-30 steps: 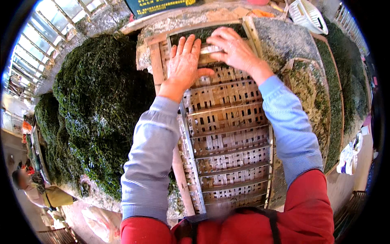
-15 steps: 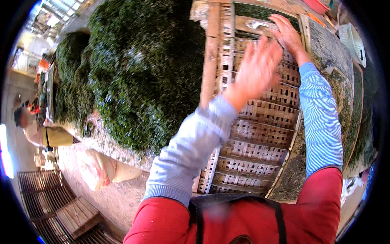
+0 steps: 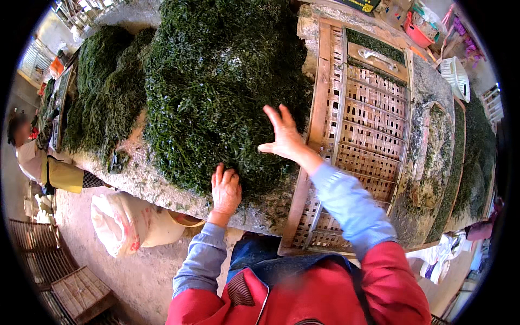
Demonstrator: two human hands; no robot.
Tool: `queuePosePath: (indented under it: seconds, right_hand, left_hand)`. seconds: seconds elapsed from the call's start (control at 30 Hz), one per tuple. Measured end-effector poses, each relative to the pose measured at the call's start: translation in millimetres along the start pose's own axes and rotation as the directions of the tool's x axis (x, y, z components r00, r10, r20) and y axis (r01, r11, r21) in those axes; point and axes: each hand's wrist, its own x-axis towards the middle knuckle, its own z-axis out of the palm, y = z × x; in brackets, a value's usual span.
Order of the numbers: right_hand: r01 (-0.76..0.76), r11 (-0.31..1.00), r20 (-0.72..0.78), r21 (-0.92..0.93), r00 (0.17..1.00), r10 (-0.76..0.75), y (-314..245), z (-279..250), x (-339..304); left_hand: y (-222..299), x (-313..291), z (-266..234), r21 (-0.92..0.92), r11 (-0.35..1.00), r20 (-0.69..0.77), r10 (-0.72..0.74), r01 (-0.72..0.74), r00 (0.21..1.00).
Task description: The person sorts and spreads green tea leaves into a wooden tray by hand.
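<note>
Moved to seaweed [image 3: 216, 103]: right hand [image 3: 285, 136], wide; left hand [image 3: 226, 190], grip unclear | long axis outward

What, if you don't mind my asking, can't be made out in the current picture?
In the head view:
- Left hand's palm: hidden by its back, so its grip is unclear.
- Dark green heap's far end: cut off by the upper edge.
- Worktop beneath: covered by the heap.
- Co-worker's hands: too small.
</note>
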Motion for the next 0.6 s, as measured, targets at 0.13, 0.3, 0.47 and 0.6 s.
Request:
queuePosePath:
  seconds: [0.13,0.3,0.47,0.6]
  right_hand:
    - [-0.109,0.99,-0.073,-0.086,0.992,0.103,10,52,36]
    - [-0.008,0.861,-0.191,0.509,0.974,0.122,5,9,30]
    - [0.02,0.933,-0.316,0.358,0.943,0.101,-20,-26,33]
    - [0.108,0.833,-0.31,0.542,0.947,0.079,-66,-63,29]
  left_hand:
    - [-8,-11,-26,-0.144,0.989,0.054,-0.009,0.017,0.999]
    - [-33,-3,-61,-0.301,0.954,-0.018,0.007,-0.012,1.0]
    - [-46,59,-91,-0.441,0.892,-0.211,0.005,-0.1,0.977]
    - [-35,142,-129,-0.62,0.748,-0.356,0.0,-0.236,0.934]
